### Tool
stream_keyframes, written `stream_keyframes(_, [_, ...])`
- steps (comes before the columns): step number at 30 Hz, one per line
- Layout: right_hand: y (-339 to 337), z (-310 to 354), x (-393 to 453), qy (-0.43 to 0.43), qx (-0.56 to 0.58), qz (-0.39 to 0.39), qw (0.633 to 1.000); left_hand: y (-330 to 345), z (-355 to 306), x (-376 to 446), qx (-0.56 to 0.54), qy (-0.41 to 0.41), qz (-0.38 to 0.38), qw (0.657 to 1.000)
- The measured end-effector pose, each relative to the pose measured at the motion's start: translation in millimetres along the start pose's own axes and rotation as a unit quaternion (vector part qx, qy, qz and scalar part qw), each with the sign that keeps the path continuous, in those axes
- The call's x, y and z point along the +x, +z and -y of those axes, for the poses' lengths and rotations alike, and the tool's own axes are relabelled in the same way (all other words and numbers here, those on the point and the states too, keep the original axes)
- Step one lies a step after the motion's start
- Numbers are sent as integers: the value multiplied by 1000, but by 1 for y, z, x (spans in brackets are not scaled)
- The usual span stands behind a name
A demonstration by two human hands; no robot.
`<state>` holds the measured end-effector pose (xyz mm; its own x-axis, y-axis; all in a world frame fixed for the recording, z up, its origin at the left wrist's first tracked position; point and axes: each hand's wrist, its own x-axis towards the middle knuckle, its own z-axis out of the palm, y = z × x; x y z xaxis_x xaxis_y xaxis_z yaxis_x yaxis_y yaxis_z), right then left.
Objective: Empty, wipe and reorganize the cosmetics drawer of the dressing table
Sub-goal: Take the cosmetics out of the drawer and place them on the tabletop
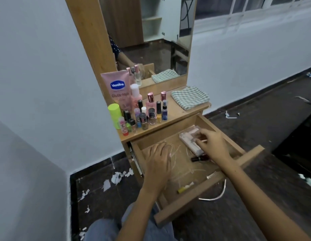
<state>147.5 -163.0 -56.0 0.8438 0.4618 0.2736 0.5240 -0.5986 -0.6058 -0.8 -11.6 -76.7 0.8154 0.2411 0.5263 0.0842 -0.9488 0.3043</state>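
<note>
Drawer (186,193) pulled open below the surface (175,117). We see our left hand (158,164) flat, fingers relaxed, on its floor; our right hand (212,145) pinches a clear cosmetics case (187,138) in its far right corner.

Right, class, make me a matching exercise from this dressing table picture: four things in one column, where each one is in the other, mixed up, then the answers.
Things
1. checked cloth
2. dark lipstick
3. yellow tube
4. pink lotion tube

Places
A. in the drawer, near its front edge
B. on the tabletop, right end
C. at the back left of the tabletop, by the mirror frame
D. in the drawer, just below the right hand

Pairs: 1-B, 2-D, 3-A, 4-C
</note>
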Motion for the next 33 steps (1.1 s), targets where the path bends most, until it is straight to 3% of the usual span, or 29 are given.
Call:
stream_keyframes(5, [5,-5,6,34,-178,109,977,9,2,2,48,14,32,998])
stream_keyframes(16, [15,2,33,166,-230,217,934,17,4,-5,68,10,67,995])
stream_keyframes(22, [27,13,28,214,-185,206,937,16,2,-4,74,1,70,995])
stream_keyframes(29, [37,22,16,195,-216,194,937,15,1,-4,69,-5,69,995])
stream_keyframes(33, [30,22,18,205,-158,174,950,16,2,-4,72,-5,64,995])
